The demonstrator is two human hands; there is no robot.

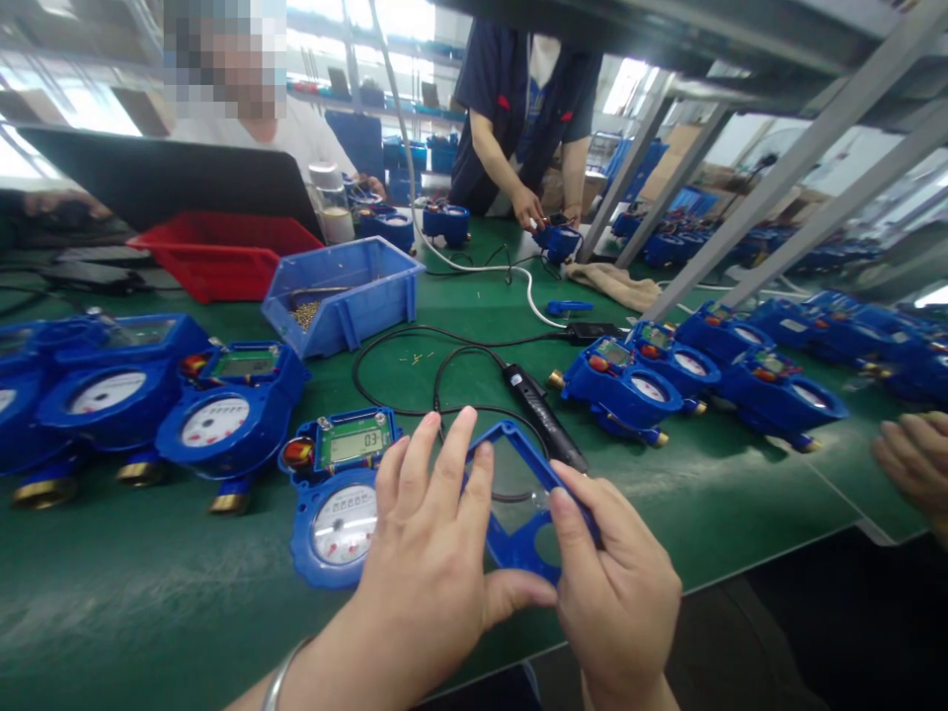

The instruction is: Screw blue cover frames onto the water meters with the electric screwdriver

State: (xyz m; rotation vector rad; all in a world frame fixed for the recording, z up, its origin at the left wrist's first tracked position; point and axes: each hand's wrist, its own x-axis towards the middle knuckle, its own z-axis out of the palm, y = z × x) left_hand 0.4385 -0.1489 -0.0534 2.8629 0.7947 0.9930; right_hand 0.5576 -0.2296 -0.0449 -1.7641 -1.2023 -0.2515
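A blue plastic meter cover (pixel 510 541) with a clear window and a round opening is pinched by my right hand (pixel 618 573) along its right edge. My left hand (pixel 430 553) has its fingers stretched and spread over the cover's left side; its thumb reaches to the lower edge. Just left of that hand lies a blue water meter (pixel 307 538), partly covered by it, with its green circuit board and lit display exposed. A black electric screwdriver (pixel 544 415) lies on the green table behind the cover.
Blue water meters (pixel 222 425) line the left, and more meters (pixel 629 390) stand at right. A blue bin (pixel 348 296) holds small screws; a red bin (pixel 229 257) sits behind. Loose screws (pixel 416 357) and cables lie mid-table. Another person's hand (pixel 914 459) is at right; two people work opposite.
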